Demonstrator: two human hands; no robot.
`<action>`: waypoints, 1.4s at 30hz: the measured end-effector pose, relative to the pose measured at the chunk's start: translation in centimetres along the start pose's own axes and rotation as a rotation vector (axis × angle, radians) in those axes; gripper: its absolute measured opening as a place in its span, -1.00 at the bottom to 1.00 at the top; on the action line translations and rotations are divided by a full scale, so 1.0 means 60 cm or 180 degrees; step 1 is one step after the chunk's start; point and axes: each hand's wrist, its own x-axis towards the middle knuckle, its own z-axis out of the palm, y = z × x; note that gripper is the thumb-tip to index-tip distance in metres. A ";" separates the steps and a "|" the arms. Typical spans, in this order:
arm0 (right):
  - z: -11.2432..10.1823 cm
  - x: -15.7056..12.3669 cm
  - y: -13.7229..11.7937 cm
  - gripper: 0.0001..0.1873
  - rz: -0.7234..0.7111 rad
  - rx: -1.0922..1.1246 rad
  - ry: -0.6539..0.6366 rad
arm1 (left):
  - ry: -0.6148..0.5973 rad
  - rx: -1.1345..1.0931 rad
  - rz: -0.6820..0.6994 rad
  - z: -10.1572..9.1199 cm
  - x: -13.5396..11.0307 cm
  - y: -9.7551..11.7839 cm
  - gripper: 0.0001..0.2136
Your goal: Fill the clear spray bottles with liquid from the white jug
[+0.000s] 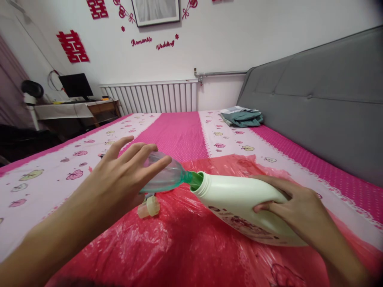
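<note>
My left hand is closed around a clear plastic bottle with a green-tinted neck, its fingers over the top. The bottle lies nearly on its side. Its neck meets the green spout inside the open mouth of a pale white-green detergent jug. My right hand grips the jug by its handle, and the jug is tilted with its mouth to the left. Whether liquid is flowing, I cannot tell. Below my left hand a translucent cap with a cream ring lies on a red plastic sheet.
The red sheet covers part of a bed with a pink patterned bedspread. Folded clothes lie near the grey headboard. A radiator runs along the back wall. At the left stands a desk with a monitor.
</note>
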 end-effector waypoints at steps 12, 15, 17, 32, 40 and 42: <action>0.000 -0.001 -0.002 -0.45 0.0083 -0.0004 -0.0041 | 0.0100 -0.0273 -0.0013 -0.004 0.005 0.000 -0.35; 0.001 0.000 -0.002 -0.45 0.0043 -0.0002 -0.0061 | 0.0093 -0.0220 0.0019 -0.006 0.005 0.001 -0.38; 0.001 0.001 -0.002 -0.46 0.0023 0.0008 -0.0058 | 0.0126 -0.0212 0.0017 -0.006 0.004 0.002 -0.37; 0.002 -0.001 0.007 -0.47 0.0035 0.0021 -0.0094 | 0.0243 0.0106 0.0197 -0.005 0.006 0.003 -0.38; 0.006 0.003 -0.002 -0.51 0.0005 0.0089 -0.0153 | 0.0329 -0.0111 0.0186 -0.008 0.010 0.004 -0.37; 0.008 0.004 -0.002 -0.49 0.0070 0.0090 -0.0162 | 0.0360 -0.0046 0.0226 -0.008 0.012 0.004 -0.38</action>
